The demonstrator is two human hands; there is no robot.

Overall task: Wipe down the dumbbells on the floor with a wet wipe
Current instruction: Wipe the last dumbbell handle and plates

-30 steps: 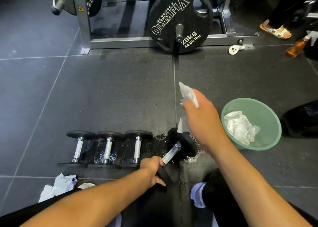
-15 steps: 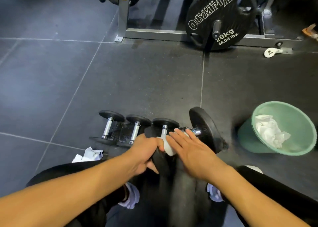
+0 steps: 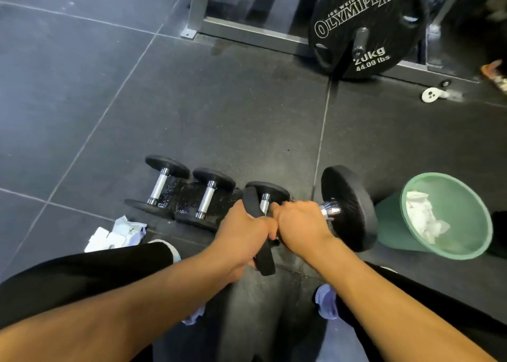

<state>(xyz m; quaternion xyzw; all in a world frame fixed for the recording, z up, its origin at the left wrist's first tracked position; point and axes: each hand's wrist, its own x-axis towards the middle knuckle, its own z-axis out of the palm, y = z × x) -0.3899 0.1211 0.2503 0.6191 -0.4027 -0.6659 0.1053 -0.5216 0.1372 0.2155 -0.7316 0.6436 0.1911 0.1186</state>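
Observation:
Three small black dumbbells lie in a row on the wet floor: the left one [image 3: 167, 186], the middle one [image 3: 207, 200], and a third [image 3: 267, 194] half hidden behind my hands. A larger dumbbell [image 3: 348, 208] is tilted up off the floor in front of me. My left hand [image 3: 244, 230] grips its near plate by the rim. My right hand [image 3: 299, 222] curls round the chrome handle. The wet wipe is hidden under those fingers.
A green bin [image 3: 466, 249] holding used wipes [image 3: 422, 216] stands at the right, close to the big plate. A pack of wipes [image 3: 115, 235] lies by my left knee. Farther off are a 20 kg Olympia plate [image 3: 365, 30] and a grey rack frame [image 3: 247, 30].
My right hand came down from the air with the wipe onto the dumbbell's handle and closed round it. The dumbbell has swung to point right, and my view has moved closer.

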